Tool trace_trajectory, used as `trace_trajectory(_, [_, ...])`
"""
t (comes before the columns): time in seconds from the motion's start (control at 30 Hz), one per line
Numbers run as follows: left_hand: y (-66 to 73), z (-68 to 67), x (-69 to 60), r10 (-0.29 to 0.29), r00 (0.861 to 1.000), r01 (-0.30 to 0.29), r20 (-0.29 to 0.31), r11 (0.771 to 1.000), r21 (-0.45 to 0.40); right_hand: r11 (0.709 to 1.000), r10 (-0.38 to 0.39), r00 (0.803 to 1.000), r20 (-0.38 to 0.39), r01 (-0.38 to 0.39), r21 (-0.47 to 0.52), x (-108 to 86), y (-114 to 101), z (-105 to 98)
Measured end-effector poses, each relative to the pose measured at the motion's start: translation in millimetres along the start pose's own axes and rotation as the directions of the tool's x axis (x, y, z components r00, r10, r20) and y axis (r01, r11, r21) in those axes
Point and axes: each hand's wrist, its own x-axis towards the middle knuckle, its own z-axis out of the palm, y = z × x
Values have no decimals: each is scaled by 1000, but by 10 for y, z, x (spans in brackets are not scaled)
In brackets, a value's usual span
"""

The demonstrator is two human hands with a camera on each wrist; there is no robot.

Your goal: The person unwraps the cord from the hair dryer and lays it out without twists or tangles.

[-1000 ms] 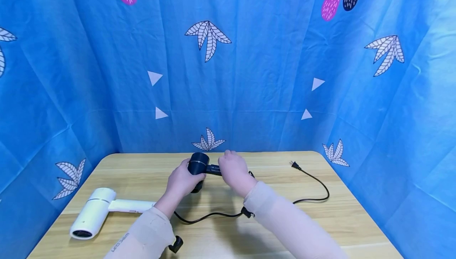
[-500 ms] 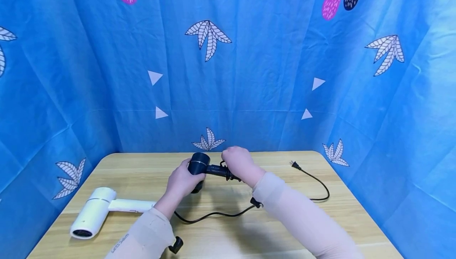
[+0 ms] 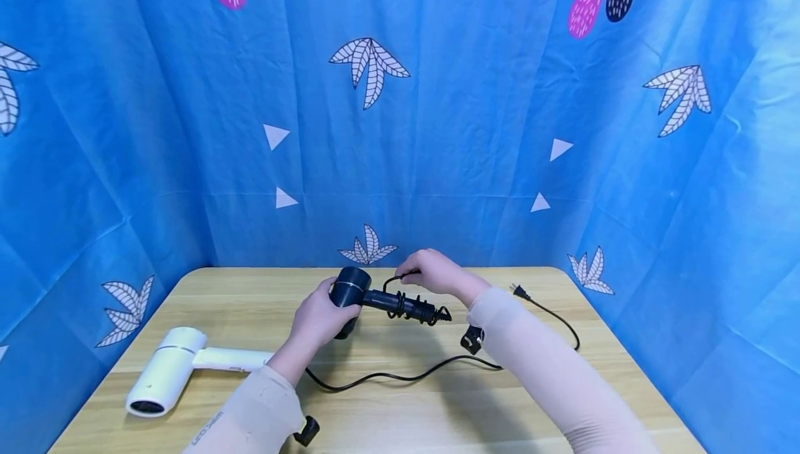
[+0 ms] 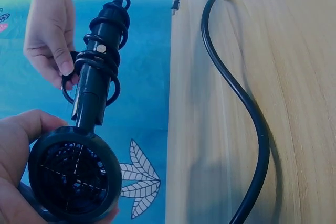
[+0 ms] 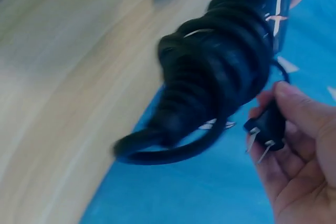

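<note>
A black hair dryer (image 3: 350,287) is gripped around its barrel by the left hand (image 3: 320,318), held above the table. Its cord (image 3: 409,307) winds in several loops about the handle (image 4: 92,90). In the right wrist view, the right hand (image 5: 302,156) pinches the black two-pin plug (image 5: 266,127) between thumb and fingers, beside the coils. From the head, that right hand (image 3: 434,273) is above and to the right of the handle, a short loop of cord running to its fingertips.
A white hair dryer (image 3: 167,371) lies on the wooden table (image 3: 375,419) at the left. Its handle end passes behind the left arm. A black cord (image 3: 400,377) crosses the table to a plug (image 3: 519,291) at the back right. Blue patterned cloth (image 3: 387,128) surrounds the table.
My right hand has moved right and slightly up off the handle, uncovering the coiled cord and holding its end out. The left hand has kept its grip on the black dryer.
</note>
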Motion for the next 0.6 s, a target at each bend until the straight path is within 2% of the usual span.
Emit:
trace_trajectory(0.13, [-20,-2,-2,6,1000,-6,-2,1000,6,993,-2,999,-34,6,119,-18,152,70])
trace_trajectory(0.3, [-37,-8,3,6,1000,-6,-1,1000,-12,969,67,997,-39,-56,242,-33,297,158])
trace_trajectory(0.43, [-44,-31,2,-2,1000,2,11,999,-46,926,144,989,-20,-128,355,-39,414,254])
trace_trajectory(0.6, [-46,-61,-2,-7,1000,9,19,998,-70,866,186,982,22,-175,469,-67,547,376])
